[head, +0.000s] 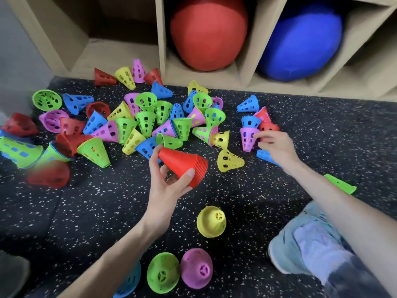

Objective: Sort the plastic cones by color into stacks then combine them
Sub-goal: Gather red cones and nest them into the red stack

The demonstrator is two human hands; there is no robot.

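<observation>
1. Head view: a red stack [184,166] is held tilted in the left hand [166,183], above the floor [236,190].
2. A red cone [268,127] in the small heap is being pinched by the right hand [274,144].
3. The purple cone [248,138] beside it could be knocked over.
4. The tilted stack could slide apart if held loosely.

Bright even light, soft shadows; edges blurred, wide-angle distortion.
</observation>
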